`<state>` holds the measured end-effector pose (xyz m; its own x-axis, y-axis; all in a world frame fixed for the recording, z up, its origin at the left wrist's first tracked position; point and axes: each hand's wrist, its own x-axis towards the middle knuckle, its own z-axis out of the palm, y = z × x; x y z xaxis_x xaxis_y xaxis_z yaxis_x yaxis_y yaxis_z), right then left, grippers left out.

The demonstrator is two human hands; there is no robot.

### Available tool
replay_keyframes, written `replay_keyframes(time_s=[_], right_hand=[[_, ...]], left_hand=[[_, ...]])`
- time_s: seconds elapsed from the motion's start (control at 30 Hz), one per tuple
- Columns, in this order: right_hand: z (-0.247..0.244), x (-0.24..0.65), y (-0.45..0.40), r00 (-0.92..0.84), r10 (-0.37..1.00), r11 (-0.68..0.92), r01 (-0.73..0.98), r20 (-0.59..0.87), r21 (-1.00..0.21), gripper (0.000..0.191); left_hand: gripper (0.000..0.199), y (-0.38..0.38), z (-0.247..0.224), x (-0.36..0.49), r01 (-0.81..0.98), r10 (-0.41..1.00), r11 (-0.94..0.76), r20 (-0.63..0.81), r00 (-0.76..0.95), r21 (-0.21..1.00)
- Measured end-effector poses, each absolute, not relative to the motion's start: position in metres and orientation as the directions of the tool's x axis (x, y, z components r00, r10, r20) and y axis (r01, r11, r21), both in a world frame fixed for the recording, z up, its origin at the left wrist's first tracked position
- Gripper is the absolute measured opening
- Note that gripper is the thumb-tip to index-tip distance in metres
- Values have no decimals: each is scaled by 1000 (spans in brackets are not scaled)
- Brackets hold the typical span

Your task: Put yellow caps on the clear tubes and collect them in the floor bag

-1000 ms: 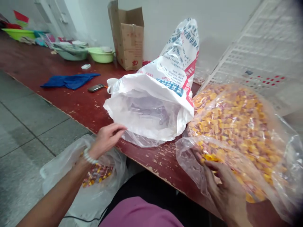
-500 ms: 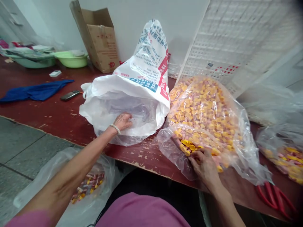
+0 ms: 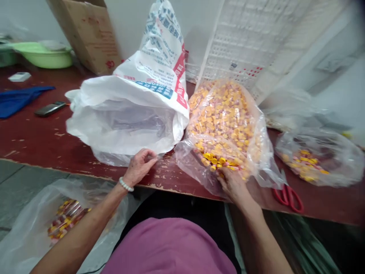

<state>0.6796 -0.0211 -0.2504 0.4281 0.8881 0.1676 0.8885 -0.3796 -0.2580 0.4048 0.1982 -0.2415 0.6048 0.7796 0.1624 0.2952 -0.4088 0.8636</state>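
Observation:
My left hand (image 3: 141, 165) is at the front lip of a white woven sack (image 3: 91, 133) with a clear plastic liner. Its fingers are curled, thumb near the forefinger; what they pinch, if anything, is too small to make out. The sack lies on its side, mouth towards me. My right hand (image 3: 235, 186) reaches into the mouth of a clear plastic bag (image 3: 259, 148) full of small pink pieces with yellow cup-like ends (image 3: 213, 158). Its fingers are bent together among these pieces, their tips partly hidden.
Red-handled scissors (image 3: 288, 198) lie right of the full bag. Beyond is another clear bag (image 3: 339, 163) with similar pieces. A phone (image 3: 50, 109), a blue cloth (image 3: 24, 99), a green basin (image 3: 45, 57) and a cardboard box (image 3: 94, 42) stand left. Below left is an open plastic bag (image 3: 28, 213).
My left hand has come back out of the sack's mouth to its front lip, nearer me. My right hand stays at the full bag's opening. The view has shifted right and down.

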Motion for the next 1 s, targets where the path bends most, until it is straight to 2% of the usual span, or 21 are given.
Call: replay_keyframes(time_s=[0.07, 0.13, 0.23, 0.3, 0.4, 0.5, 0.6, 0.67, 0.77, 0.83, 1.0], right_hand=[[-248, 677, -23, 449, 881, -401, 877, 151, -265, 16], [-246, 677, -24, 481, 862, -427, 858, 156, -286, 13], [-246, 681, -27, 526, 826, -441, 826, 201, -351, 13], [-246, 685, -31, 557, 795, -438, 801, 240, -409, 17], [-245, 687, -37, 617, 725, -433, 753, 306, -495, 21], [-242, 675, -39, 699, 610, -437, 690, 373, -577, 29], [-235, 647, -33, 806, 476, -272, 516, 352, -813, 34], [-229, 624, -26, 864, 452, -63, 281, 224, -958, 34], [-224, 599, -19, 850, 524, 100, -7, 47, -995, 30], [-224, 592, -19, 827, 561, 112, -34, 35, -993, 25], [-227, 593, -25, 770, 606, 96, 176, 198, -980, 15]], left_hand=[[16, 203, -251, 402, 405, 689, -632, 241, 683, 661], [22, 206, -256, 400, 417, 581, -765, 246, 776, 490], [27, 204, -251, 398, 453, 548, -804, 182, 817, 386], [24, 196, -241, 397, 484, 603, -742, 146, 784, 465], [20, 174, -220, 398, 419, 681, -513, 59, 730, 749], [16, 145, -206, 409, 283, 614, -267, -64, 786, 921], [15, 118, -203, 433, 239, 469, -196, -123, 875, 951], [14, 102, -206, 452, 232, 395, -186, -144, 907, 955], [14, 87, -212, 473, 214, 338, -137, -157, 928, 967], [11, 82, -215, 479, 197, 326, -96, -156, 932, 976], [10, 82, -219, 480, 203, 304, -5, -192, 933, 979]])
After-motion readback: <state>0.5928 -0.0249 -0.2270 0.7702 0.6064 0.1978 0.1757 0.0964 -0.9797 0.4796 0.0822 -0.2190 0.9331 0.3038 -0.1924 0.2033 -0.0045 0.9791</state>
